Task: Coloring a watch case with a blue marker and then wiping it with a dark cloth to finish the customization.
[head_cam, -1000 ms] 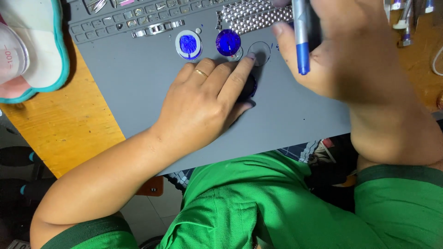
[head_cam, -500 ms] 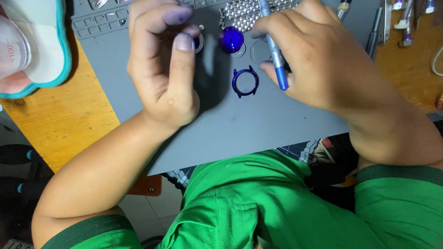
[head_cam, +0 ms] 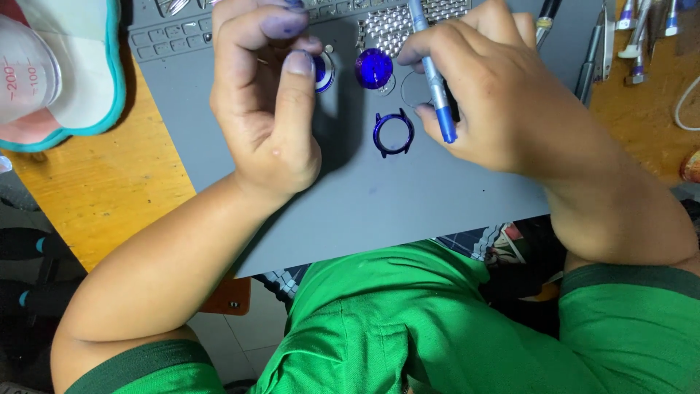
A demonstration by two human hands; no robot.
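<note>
A dark blue ring-shaped watch case (head_cam: 394, 133) lies on the grey work mat (head_cam: 379, 197), free of both hands. My left hand (head_cam: 266, 95) hovers to its left with fingers curled, thumb and forefinger pinched near a small blue-and-white round part (head_cam: 324, 73); whether it grips that part is unclear. My right hand (head_cam: 503, 95) holds a blue screwdriver (head_cam: 435, 76) point-down, its tip just right of the case. A shiny blue domed disc (head_cam: 374, 68) sits above the case, beside a thin clear ring (head_cam: 414, 89).
A metal mesh watch band (head_cam: 394, 22) lies at the mat's top edge. Several tools (head_cam: 612, 33) lie at the upper right on the wooden bench (head_cam: 102, 182). A measuring cup (head_cam: 25, 69) stands on a teal-rimmed white tray (head_cam: 87, 87) at the upper left.
My left hand lifted off the watch case and moved up and left, uncovering it. My right hand came down and left with the screwdriver, closer to the case.
</note>
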